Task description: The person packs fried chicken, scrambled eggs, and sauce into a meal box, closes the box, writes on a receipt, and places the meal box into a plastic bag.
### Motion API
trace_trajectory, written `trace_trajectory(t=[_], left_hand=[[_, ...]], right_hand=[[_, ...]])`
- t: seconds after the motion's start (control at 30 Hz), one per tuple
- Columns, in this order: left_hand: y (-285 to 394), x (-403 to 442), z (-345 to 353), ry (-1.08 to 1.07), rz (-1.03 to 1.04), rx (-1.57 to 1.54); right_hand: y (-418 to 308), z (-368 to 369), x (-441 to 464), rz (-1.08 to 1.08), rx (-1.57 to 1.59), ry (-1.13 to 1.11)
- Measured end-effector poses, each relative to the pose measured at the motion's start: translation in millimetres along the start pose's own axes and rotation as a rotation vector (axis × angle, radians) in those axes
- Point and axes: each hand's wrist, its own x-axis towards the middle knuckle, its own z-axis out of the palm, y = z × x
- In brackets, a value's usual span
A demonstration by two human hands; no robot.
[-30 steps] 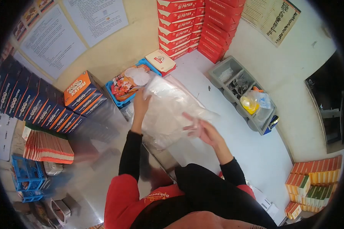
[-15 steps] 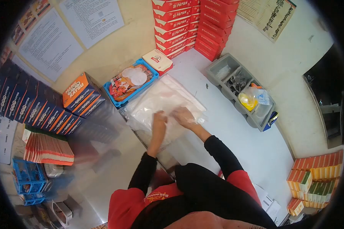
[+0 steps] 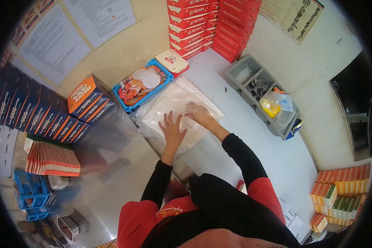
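Note:
A stack of clear plastic bags (image 3: 165,99) lies on the counter in front of me. My left hand (image 3: 172,131) rests on its near left part, palm down, with the fingers spread apart. To the right, my right hand (image 3: 200,115) lies palm down on the same plastic. Its fingers point left and are slightly blurred, and nothing shows in them. Some plastic hangs loosely past the stack's left edge.
Behind the plastic stands a blue basket (image 3: 130,106) of sachets, beside a cream-and-red box (image 3: 172,61). A grey divided organizer (image 3: 258,93) is at the right. Red boxes (image 3: 189,29) rise at the back; dark blue boxes (image 3: 41,111) line the left.
My left hand has spread its fingers and flattened onto the plastic. My right hand has shifted slightly up and stays on the stack. The camera view has moved a little.

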Motion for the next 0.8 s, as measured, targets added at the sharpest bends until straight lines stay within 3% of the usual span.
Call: trace_trajectory(t=[0.03,0.1,0.2,0.33,0.4,0.5,0.63,0.73,0.8], left_hand=[[-9.2,-1.0,6.8,0.022,-0.007,-0.021],[-22.9,0.0,13.7,0.012,0.021,-0.032],[-49.6,1.3,24.2,-0.031,0.084,-0.047],[-49.5,-2.5,28.5,-0.012,0.106,-0.085],[-39.8,-3.2,16.8,-0.058,0.090,-0.108],[-35.7,-0.7,4.6,-0.175,0.068,-0.116],[-37.5,0.1,0.6,-0.342,0.056,-0.027],[-38.6,2.8,2.0,-0.374,0.043,-0.032],[-41.4,4.4,4.4,-0.369,0.035,-0.066]], right_hand=[[-2.8,-2.9,-0.1,0.000,0.000,-0.003],[-19.1,-18.0,7.8,0.492,0.045,-0.290],[-19.6,-14.4,-11.3,0.298,0.143,-0.461],[-23.1,-3.8,-24.7,0.172,0.274,-0.457],[-20.8,-4.7,-22.9,0.105,0.046,-0.336],[-11.4,5.7,-21.0,0.096,0.042,-0.315],[-9.7,0.9,-16.6,0.026,0.028,-0.365],[-22.7,-19.1,-10.4,0.070,-0.016,-0.391],[-19.4,-13.9,-15.3,-0.012,-0.047,-0.425]])
